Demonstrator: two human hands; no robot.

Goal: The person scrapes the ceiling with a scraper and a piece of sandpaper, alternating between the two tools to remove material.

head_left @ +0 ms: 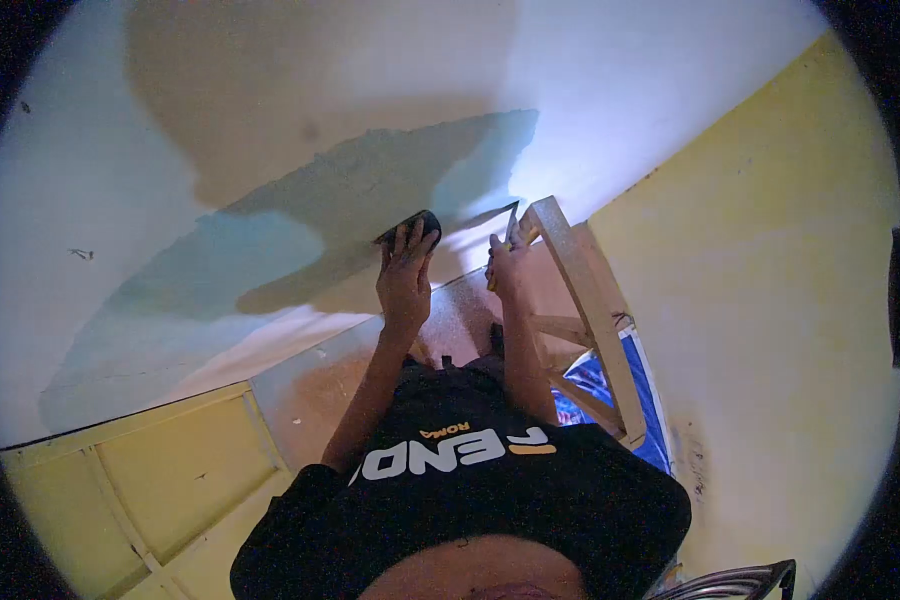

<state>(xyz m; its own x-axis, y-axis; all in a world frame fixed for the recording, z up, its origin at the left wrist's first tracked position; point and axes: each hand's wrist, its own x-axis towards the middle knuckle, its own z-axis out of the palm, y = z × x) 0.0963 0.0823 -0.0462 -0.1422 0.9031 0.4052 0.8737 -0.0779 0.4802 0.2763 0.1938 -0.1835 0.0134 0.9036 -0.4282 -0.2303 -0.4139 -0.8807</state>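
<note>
My left hand (406,280) reaches up to the wall with its fingers over a black, rounded object (428,226), which overlaps the lower edge of a blue-green patch (460,180). To the right, my right hand (508,268) is closed around the handle of a putty knife (514,218). The knife's thin blade points up near the white wall surface. A shadow of my head and arms covers part of the patch, which has a ragged upper border against the white wall (320,80).
A wooden frame (592,320) with crosspieces stands just right of my right hand. Beyond it are a yellow wall (780,230) and blue patterned material (650,400). Yellow panelling (170,480) lies at lower left, and curved metal bars (730,582) at lower right.
</note>
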